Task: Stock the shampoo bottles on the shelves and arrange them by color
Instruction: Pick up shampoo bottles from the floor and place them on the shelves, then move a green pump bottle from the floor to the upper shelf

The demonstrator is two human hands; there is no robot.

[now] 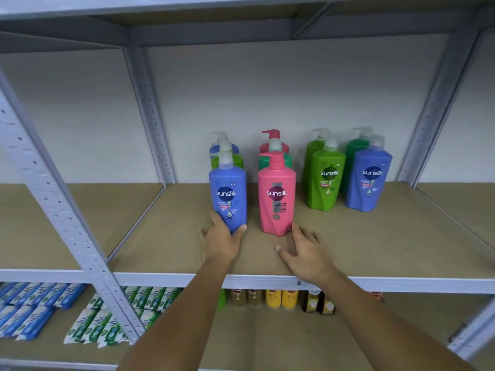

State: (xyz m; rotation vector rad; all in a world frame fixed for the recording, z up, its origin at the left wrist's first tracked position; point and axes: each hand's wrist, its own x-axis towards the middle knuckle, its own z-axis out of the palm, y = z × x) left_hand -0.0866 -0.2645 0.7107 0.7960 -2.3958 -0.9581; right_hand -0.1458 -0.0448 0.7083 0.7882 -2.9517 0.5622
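Observation:
Several pump shampoo bottles stand in four short rows on the brown shelf board (pixel 375 245). At the front are a blue bottle (pixel 228 194), a pink bottle (pixel 277 196), a light green bottle (pixel 326 180) and a second blue bottle (pixel 369 180). Behind them stand green, blue, pink and teal bottles, partly hidden. My left hand (pixel 222 236) grips the base of the front-left blue bottle, thumb on its right side. My right hand (pixel 305 250) lies with spread fingers on the board, a fingertip just at the pink bottle's base.
Grey perforated uprights (pixel 53 199) frame the bay, and the left bay's board (pixel 67 223) is bare. On the lower shelf lie blue packs (pixel 29 309) and green-white packs (pixel 107 317), with yellow and brown bottles (pixel 281 298) at the back.

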